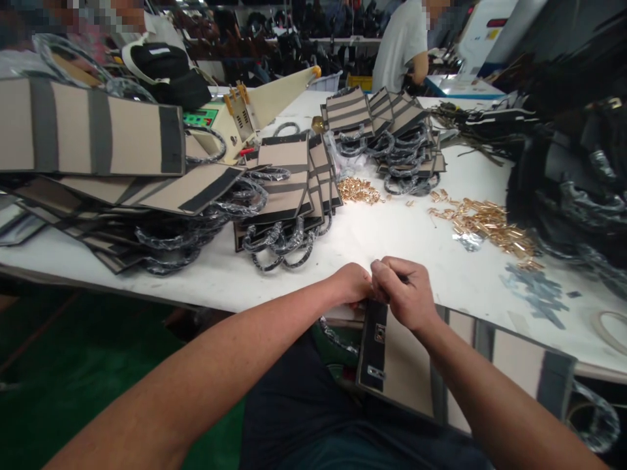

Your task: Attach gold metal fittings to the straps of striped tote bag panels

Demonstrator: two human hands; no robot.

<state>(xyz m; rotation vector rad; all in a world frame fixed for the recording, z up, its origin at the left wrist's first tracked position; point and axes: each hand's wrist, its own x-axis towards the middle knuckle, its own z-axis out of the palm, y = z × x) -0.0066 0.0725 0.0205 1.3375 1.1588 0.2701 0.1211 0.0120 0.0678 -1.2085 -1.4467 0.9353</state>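
Both hands meet over the upper left corner of a beige and black bag panel [406,359], which lies partly on my lap and against the table's front edge. My left hand [351,284] is closed at that corner; what its fingers grip is hidden. My right hand [407,288] is curled into a closed grip right beside it, and I cannot make out what is in it. Along the panel's black strip sit two small metal fittings [379,333]. Plastic-wrapped handles [340,339] stick out from the panel's ends.
Stacked bag panels [122,137] with wrapped handles fill the table's left side; more panels [281,183] stand mid-table. Gold metal pieces [490,225] and grey strips [536,290] lie at right, near a tape roll [612,329]. A beige machine [245,117] and a co-worker [399,49] are behind.
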